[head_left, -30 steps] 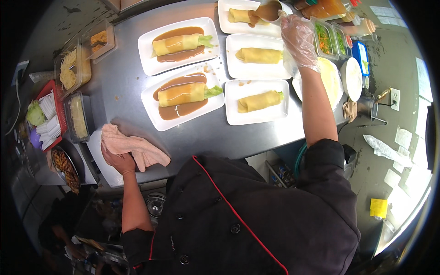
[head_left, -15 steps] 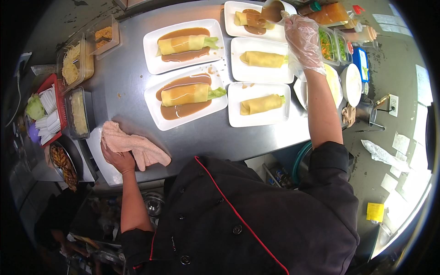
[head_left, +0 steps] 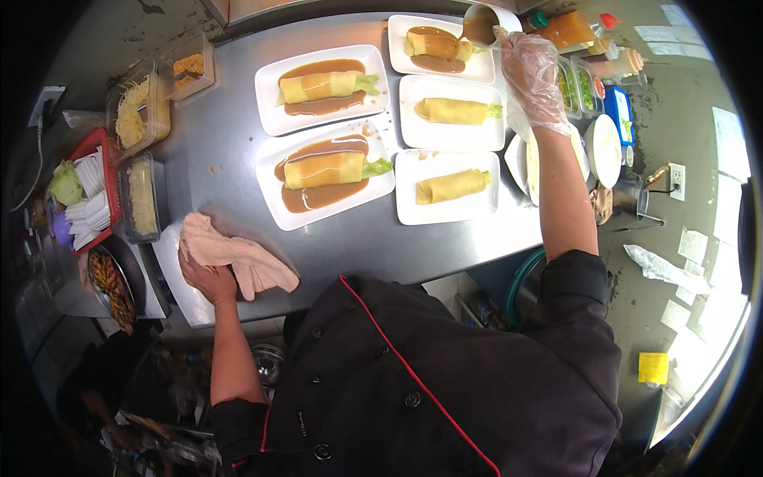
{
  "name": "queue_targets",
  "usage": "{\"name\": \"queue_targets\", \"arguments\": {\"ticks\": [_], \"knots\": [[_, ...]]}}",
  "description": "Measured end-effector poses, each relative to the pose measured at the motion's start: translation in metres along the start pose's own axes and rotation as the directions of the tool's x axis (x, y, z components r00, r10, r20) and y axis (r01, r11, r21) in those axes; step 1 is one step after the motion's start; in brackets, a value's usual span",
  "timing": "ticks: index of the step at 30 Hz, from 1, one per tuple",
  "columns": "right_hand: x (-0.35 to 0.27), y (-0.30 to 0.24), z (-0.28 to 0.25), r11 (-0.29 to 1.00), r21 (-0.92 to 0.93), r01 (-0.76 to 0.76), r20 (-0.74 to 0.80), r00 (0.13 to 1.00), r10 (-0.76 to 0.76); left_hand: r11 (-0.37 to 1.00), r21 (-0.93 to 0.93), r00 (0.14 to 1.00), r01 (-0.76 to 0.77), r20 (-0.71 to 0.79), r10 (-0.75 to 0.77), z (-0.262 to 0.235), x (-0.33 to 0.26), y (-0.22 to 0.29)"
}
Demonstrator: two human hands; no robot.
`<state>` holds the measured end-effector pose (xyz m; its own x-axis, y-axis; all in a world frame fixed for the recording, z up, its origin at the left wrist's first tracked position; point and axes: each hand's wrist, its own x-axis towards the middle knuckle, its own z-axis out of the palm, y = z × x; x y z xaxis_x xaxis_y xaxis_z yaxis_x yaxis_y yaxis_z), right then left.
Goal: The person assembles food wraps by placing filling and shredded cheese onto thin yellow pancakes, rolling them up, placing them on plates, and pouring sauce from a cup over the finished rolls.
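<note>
Right hand, in a clear plastic glove, has its grip wrapped around a small sauce cup, tipped over the far plate so brown sauce lands on the roll. Left hand rests near the counter edge, fingers closed down on a pinkish cloth. Two sauced plates sit mid-counter, with two plain rolls just beside them.
</note>
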<state>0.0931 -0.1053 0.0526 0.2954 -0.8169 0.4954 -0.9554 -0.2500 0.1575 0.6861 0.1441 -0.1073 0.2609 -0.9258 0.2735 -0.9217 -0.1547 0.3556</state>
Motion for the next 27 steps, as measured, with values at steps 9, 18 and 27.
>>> {"name": "queue_targets", "arguments": {"ticks": [9, 18, 27], "knots": [[0.005, -0.008, -0.014, 0.991, -0.120, 0.063, 0.043, 0.997, -0.058, 1.000, 0.021, 1.000, 0.004, 0.008, -0.005, 0.000, -0.004, -0.008], [0.001, -0.012, 0.002, 0.964, -0.264, 0.032, 0.022, 0.999, -0.027, 0.999, 0.008, 0.998, 0.053, 0.034, -0.053, -0.010, 0.002, 0.011], [-0.028, -0.009, 0.029, 0.036, 0.461, -0.887, 0.600, 0.340, 0.724, 0.871, -0.486, 0.993, -0.069, -0.118, 0.013, -0.003, -0.006, -0.005]]}}
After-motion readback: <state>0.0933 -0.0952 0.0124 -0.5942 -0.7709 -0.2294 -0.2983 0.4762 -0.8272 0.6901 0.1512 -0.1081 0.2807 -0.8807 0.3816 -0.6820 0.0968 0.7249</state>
